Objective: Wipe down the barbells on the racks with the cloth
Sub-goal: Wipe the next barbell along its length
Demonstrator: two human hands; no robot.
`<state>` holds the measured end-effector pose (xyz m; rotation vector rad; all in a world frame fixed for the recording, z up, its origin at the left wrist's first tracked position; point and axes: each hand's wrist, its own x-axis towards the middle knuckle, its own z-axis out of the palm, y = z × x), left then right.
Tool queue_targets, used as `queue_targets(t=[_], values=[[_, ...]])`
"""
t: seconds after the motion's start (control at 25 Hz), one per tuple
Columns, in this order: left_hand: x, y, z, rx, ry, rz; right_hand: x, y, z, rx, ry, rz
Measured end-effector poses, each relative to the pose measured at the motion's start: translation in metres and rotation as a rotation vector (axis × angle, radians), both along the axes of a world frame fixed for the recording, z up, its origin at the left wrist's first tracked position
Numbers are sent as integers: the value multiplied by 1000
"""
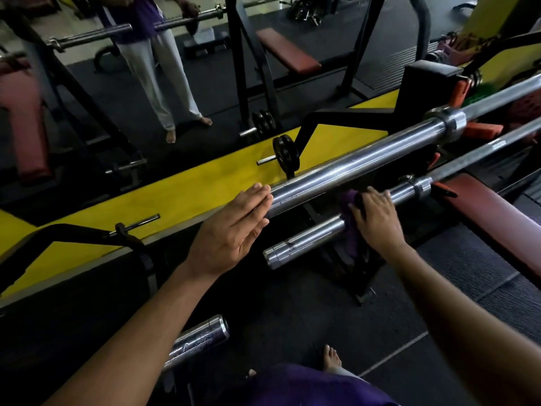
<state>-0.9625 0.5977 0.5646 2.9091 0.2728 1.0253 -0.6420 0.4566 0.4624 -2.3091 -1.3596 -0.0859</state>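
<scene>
While no brand, label or legible writing shows anywhere, the room reads as a gym: dark ribbed rubber floor (468, 268) across the lower right, a yellow strip (187, 197) running diagonally from lower left to center right along the base of a wall mirror (96, 92). In the upper left the mirror reflects a person in grey trousers & purple top, standing barefoot behind a bar. A red bench pad (287, 54) sits at upper center, another red pad (494, 212) at the right edge. Small black plates (285, 155) hang on a peg at frame center, in front of the yellow strip.

Two chrome barbells lie on a black rack (360, 276), both slanting from center up to the right edge. The upper barbell (360, 162) has a thick shiny sleeve w/ streaky reflections and a collar near upper right. The lower barbell (304, 241) sits just below and nearer, its sleeve end scuffed. A third chrome sleeve end (202, 338) pokes in at bottom center.

The left hand (234, 230) is flat, fingers straight & together, fingertips touching the end of the upper barbell's sleeve. The right hand (377, 218) is curled over a purple cloth (349, 218), gripping it around the lower barbell's sleeve, approx mid-sleeve, just left of its collar. The cloth hangs down below the bar. A bare foot (332, 357) shows at bottom center.
</scene>
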Motion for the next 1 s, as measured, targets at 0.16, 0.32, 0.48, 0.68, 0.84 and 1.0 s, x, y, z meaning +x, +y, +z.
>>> queue_targets(t=[0.16,0.32,0.48,0.68,0.84,1.0], values=[[4,6,5,22,21,-33,-33,18,20,-31,72,-10],[7,4,4,-13,-1,-41,-140,32,9,-41,0,230],[8,1,0,-20,-44,-14,-179,24,-12,-38,-84,463],[15,-1,-11,-50,-124,-10,-180,14,-22,87,-110,762],[18,-3,-14,-60,-172,-6,-182,-37,-29,230,592,351],[19,-5,-16,-83,-179,10,-114,-64,-14,429,652,-199]])
